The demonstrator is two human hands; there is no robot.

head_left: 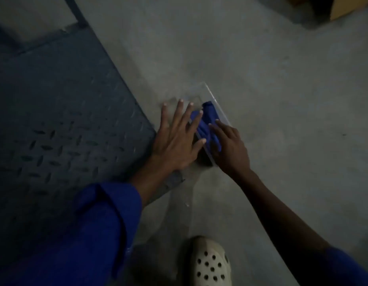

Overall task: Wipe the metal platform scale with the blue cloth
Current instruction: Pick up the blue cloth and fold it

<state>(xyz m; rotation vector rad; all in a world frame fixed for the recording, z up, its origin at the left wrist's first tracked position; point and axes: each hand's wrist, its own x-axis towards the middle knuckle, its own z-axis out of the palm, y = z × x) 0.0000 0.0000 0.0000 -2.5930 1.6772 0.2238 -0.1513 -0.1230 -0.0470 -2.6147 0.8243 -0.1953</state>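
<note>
The metal platform scale (pixel 61 124) fills the left side, a dark tread-plate surface lying flat on the floor. Just past its right corner a clear plastic container (pixel 207 93) sits on the concrete with the blue cloth (pixel 207 120) bunched inside it. My left hand (pixel 176 139) lies flat with fingers spread over the container's left part, its outer fingers touching the cloth. My right hand (pixel 230 145) reaches in from the right, its fingertips pressing on the cloth. Part of the cloth is hidden under both hands.
Grey concrete floor (pixel 282 89) spreads to the right and ahead. A cardboard box (pixel 348 5) stands at the top right corner. My foot in a pale perforated clog (pixel 209 263) is at the bottom centre. Blue sleeves cover both forearms.
</note>
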